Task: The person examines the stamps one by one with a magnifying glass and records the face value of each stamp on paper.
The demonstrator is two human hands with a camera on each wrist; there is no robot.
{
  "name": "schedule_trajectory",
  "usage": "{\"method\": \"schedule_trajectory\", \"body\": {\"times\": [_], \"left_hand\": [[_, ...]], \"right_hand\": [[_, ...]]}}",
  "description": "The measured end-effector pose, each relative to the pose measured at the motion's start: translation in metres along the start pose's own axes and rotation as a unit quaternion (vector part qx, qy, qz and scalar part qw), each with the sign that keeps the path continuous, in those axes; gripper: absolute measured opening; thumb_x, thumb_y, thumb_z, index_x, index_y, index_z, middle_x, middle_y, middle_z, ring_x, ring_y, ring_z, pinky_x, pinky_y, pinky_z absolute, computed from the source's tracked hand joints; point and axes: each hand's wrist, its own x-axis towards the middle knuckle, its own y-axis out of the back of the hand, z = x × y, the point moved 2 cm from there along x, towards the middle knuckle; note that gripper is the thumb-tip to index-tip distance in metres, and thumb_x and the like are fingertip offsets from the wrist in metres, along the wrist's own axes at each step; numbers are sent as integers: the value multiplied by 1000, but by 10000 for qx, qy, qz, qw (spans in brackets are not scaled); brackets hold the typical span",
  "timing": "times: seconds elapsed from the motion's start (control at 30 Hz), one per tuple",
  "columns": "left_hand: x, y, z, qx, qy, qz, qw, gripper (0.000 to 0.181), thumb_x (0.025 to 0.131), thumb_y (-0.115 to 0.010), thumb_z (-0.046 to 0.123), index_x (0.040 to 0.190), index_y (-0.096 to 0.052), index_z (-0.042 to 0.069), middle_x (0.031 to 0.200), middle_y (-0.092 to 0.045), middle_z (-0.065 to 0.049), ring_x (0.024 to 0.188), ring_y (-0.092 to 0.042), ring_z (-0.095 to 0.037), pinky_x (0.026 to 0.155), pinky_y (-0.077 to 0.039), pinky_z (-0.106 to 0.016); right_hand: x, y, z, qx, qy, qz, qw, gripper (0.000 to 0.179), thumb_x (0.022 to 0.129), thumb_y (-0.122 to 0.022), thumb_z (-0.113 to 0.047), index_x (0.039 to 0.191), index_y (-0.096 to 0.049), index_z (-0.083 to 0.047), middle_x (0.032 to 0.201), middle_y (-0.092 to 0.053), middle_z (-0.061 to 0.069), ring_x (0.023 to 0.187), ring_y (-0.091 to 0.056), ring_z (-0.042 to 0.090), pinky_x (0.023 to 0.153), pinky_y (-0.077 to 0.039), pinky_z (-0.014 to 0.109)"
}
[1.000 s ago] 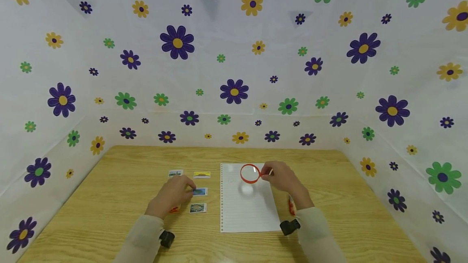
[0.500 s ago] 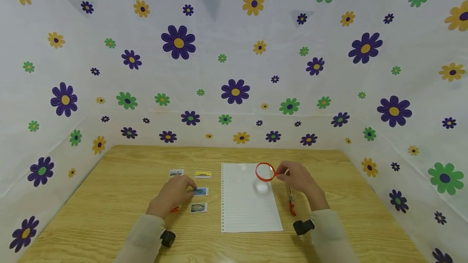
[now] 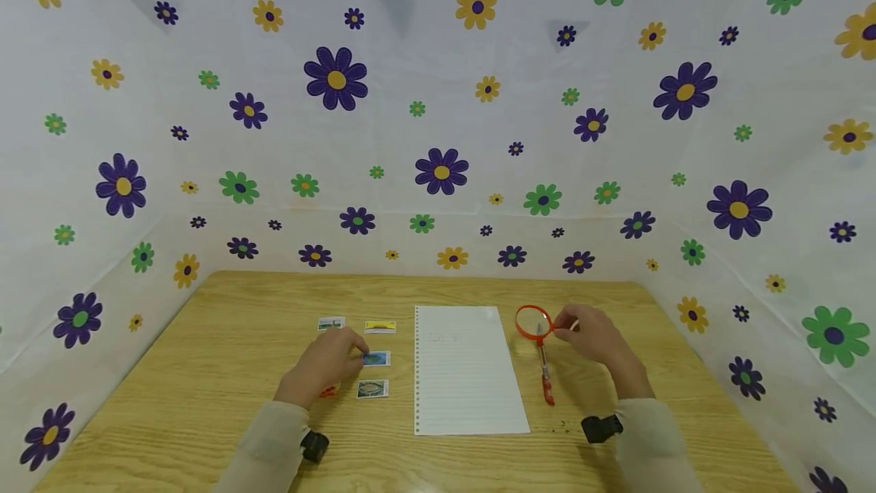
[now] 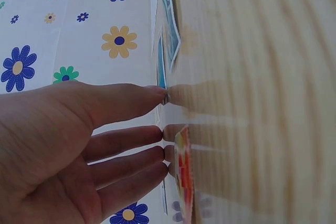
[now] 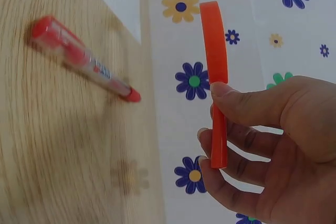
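Note:
My right hand [image 3: 591,333] pinches the handle of a red-rimmed magnifying glass [image 3: 534,322] between thumb and fingers, to the right of the paper. Its ring is raised over the far end of a red pen [image 3: 547,386] lying on the table; the right wrist view shows the orange-red handle [image 5: 219,140] along the fingers. On the left, my left hand [image 3: 327,365] rests its fingertips on the table at the edge of a blue picture stamp [image 3: 377,358]. Its fingers are extended in the left wrist view. A red stamp [image 3: 329,390] is partly hidden under this hand.
A lined sheet of paper [image 3: 468,386] with faint pencil marks near its top lies mid-table. More stamps lie around the left hand: a yellow one [image 3: 379,327], a green one [image 3: 372,389] and a pale one [image 3: 331,322]. Flowered cloth [image 3: 438,97] surrounds the wooden table.
My right hand has moved the magnifying glass rightward, from above the paper to over the pen. More of the pen and paper shows now. The left hand has stayed in place.

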Motion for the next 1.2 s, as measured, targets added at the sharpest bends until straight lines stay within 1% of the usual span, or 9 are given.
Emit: {"method": "schedule_trajectory", "body": {"times": [0.13,0.23,0.33,0.5,0.67,0.8,0.97,1.2], "left_hand": [[0,0,0,-45,58,-15,10000,14,91,-78,10,104,-81,12,124,-74,-9,123,-65,-35,107,-52,-58],[0,0,1,-72,72,-18,9999,14,91,-77,11,104,-81,11,124,-74,-9,123,-65,-35,107,-52,-57],[0,0,1,-74,30,-13,10000,14,91,-78,10,104,-81,11,123,-75,-9,122,-66,-35,106,-53,-57],[2,1,0,-30,-23,13,10000,14,90,-78,9,104,-80,11,121,-75,-9,121,-67,-36,105,-53,-57],[1,2,-1,-28,-35,22,10000,14,90,-78,9,104,-80,10,121,-75,-9,121,-66,-36,105,-53,-57],[-1,1,0,-74,8,-19,10000,13,91,-78,9,104,-80,11,121,-75,-9,121,-67,-35,105,-53,-56],[-2,-1,1,-85,48,-36,9999,13,91,-77,9,104,-80,11,122,-75,-9,121,-66,-34,106,-52,-57],[-2,1,2,-44,61,-27,10000,13,91,-77,9,104,-80,11,122,-75,-9,121,-67,-34,105,-53,-56]], "right_hand": [[-4,5,11,-49,-47,40,10000,5,94,-71,-5,92,-70,-1,88,-71,10,79,-63,20,72,-56,36],[-7,9,18,-42,-151,11,9999,6,94,-71,-6,92,-69,-1,89,-71,11,80,-64,21,72,-56,37],[-10,13,24,-39,-247,-22,9997,7,95,-71,-6,93,-69,0,89,-71,12,80,-65,22,72,-57,40],[-13,18,33,-80,-306,-17,9995,6,95,-70,-5,93,-69,1,90,-71,12,81,-65,23,71,-56,38],[-15,19,45,-161,-306,23,9994,7,94,-71,-5,91,-69,1,87,-71,13,78,-65,22,68,-55,36],[-19,17,55,-207,-405,-1,9990,8,94,-72,-6,90,-69,0,87,-70,12,78,-64,21,69,-55,34],[-23,15,59,-168,-606,-51,9980,7,94,-72,-6,91,-69,0,88,-71,11,80,-64,22,69,-54,33],[-21,14,58,-193,-650,-37,9977,7,94,-72,-5,91,-70,0,89,-71,12,81,-64,23,70,-55,36]]}}
